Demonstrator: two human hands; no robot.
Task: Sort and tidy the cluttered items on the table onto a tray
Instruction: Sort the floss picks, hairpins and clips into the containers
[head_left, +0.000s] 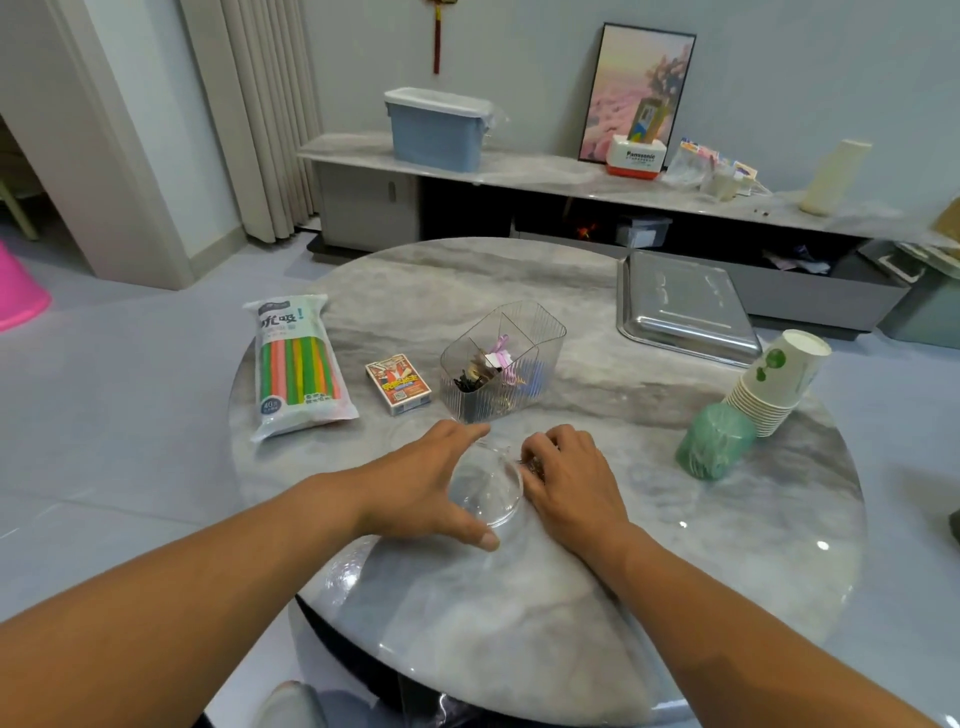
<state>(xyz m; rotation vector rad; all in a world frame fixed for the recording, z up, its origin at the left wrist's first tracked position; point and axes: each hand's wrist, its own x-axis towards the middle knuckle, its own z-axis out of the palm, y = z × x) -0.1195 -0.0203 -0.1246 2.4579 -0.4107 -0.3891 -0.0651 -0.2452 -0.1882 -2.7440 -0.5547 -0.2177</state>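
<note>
A small clear glass bowl (491, 491) sits on the round marble table (571, 597), near the middle. My left hand (426, 483) spans it from the left, with the thumb on its near rim and the fingers on its far rim. My right hand (571, 478) lies at the bowl's right edge, its fingers curled over some small dark items (532, 465) that are too small to identify. A steel tray (685, 306) lies at the table's far right, with nothing in it.
A clear plastic organizer (501, 364) holding small bits stands just beyond my hands. A card box (399, 385) and a pack of coloured straws (298, 364) lie to the left. A green roll (717, 441) and stacked paper cups (779, 384) are at the right.
</note>
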